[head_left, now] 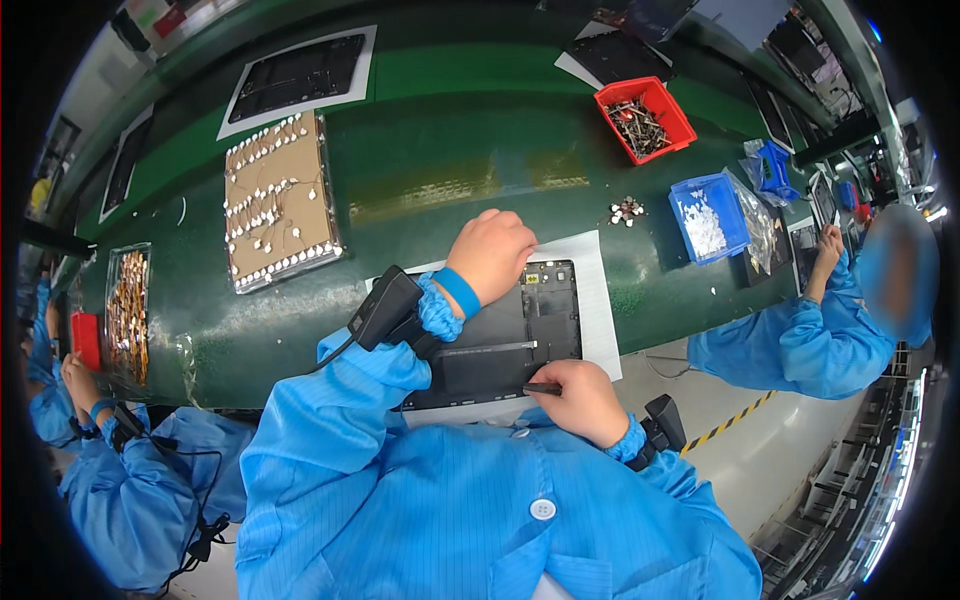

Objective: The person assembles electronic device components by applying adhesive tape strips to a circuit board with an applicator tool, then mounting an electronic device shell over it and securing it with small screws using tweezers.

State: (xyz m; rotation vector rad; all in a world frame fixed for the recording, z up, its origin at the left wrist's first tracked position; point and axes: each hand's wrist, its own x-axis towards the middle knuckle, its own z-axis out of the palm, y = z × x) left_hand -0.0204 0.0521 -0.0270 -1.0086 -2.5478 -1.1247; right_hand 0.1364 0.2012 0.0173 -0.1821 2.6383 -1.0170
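Observation:
In front of me a black tablet housing (550, 315) lies on a white sheet (606, 300), with its inner side and small fittings facing up. My left hand (490, 255), with a blue band at its wrist, is curled over the far edge of the housing. Its fingertips are turned away, so whatever they pinch is hidden. Down at the near edge, my right hand (587, 402) grips a short dark stick-like tool (542, 388) whose tip points left over the housing. The tool's exact kind cannot be made out.
Left stands a cardboard-topped tray (275, 205) of small white-ended wires, beyond it a box of golden strips (128, 315). A red bin (645, 120) of small metal parts and a blue bin (708, 218) of white pieces stand right. Co-workers sit at both sides.

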